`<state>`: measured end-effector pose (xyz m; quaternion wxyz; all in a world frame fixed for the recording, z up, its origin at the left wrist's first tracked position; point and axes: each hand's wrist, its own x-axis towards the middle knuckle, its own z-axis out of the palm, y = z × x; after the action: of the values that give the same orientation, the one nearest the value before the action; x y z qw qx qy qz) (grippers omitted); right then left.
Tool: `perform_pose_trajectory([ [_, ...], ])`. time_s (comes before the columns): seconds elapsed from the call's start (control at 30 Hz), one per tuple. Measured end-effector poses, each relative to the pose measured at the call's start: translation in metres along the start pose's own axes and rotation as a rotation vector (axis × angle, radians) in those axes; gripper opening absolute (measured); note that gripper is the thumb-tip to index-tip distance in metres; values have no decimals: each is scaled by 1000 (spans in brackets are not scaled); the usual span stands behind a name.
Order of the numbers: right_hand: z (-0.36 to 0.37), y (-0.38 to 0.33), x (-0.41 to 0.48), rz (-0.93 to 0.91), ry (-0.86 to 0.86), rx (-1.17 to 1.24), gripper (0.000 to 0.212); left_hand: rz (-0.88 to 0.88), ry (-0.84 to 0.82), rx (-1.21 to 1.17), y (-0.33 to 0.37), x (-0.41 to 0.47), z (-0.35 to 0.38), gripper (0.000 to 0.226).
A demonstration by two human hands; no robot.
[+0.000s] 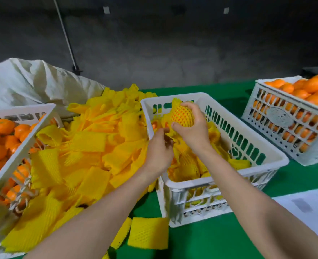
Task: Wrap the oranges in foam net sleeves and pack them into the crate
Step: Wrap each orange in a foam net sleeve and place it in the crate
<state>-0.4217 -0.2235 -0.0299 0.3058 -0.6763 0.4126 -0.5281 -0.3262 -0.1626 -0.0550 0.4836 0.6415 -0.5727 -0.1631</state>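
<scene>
Closest to me, one flat yellow foam net sleeve (148,233) lies by itself on the green table cover (220,243), just beside the near corner of the white slotted plastic crate (263,156). To its left a big loose heap of the same yellow sleeves (83,146) spreads right up against that crate's left wall. Further left, the heap meets the white crate of bare oranges (23,135).

Inside the middle crate, oranges already wrapped in yellow netting (188,163) cover the bottom. The upper walls are bare, and there is open room toward its far right corner.

Both forearms reach in over the near rim. The left hand (159,150) is at the crate's left wall with its fingers curled toward the loose tail of a sleeve. Its back hides them, so I cannot tell whether it pinches anything. The right hand (193,128) holds a netted orange (182,116) above the crate, thumb beneath and fingers curled over the top. Orange skin shows through the stretched mesh, and a spare end of foam sticks up past the fruit.

Beyond, well apart at the right, another white slotted crate heaped with oranges (278,116) sits on the green cover, and a crumpled white sack (32,83) slumps behind the heap.
</scene>
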Motion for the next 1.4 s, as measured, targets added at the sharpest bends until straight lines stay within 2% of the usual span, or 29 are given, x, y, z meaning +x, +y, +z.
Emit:
perform_pose_trajectory([
  [0.13,-31,39,48,137,-55,-388,55,92,-263,427,-5,8,23,43],
  [0.27,-40,83,66,348,-208,-748,61,126,-321,559,-10,8,23,47],
  [0.37,-39,105,67,450,-331,-792,65,136,-333,588,-9,8,23,48],
  [0.5,-44,108,65,534,-448,-859,81,135,-340,608,-7,6,23,41],
  [0.57,-44,106,62,504,-441,-937,84,132,-332,561,-6,5,22,36],
  [0.63,-39,98,57,382,-391,-944,79,115,-271,389,-7,2,19,27],
  [0.77,-15,61,45,1,-326,-665,43,53,-105,8,-10,-13,2,12],
  [0.83,4,35,32,-156,-288,-549,25,2,-49,-102,-15,-21,-13,15],
  [0.9,26,5,13,-237,-269,-365,16,-76,-5,-166,-24,-23,-35,21],
  [1.0,67,-33,-21,-321,-337,-146,12,-181,83,-184,-42,-22,-82,20],
  [1.07,101,-46,-44,-329,-480,-102,13,-223,184,-170,-59,-24,-121,20],
  [1.2,175,-35,-83,-231,-794,-431,25,-311,354,-169,-89,-40,-194,23],
  [1.27,204,-18,-102,-152,-929,-569,37,-333,398,-173,-99,-50,-220,25],
  [1.33,225,1,-116,-109,-1017,-669,52,-344,406,-168,-106,-61,-237,21],
  [1.4,237,12,-123,-111,-1022,-794,55,-342,389,-146,-111,-69,-251,19],
])
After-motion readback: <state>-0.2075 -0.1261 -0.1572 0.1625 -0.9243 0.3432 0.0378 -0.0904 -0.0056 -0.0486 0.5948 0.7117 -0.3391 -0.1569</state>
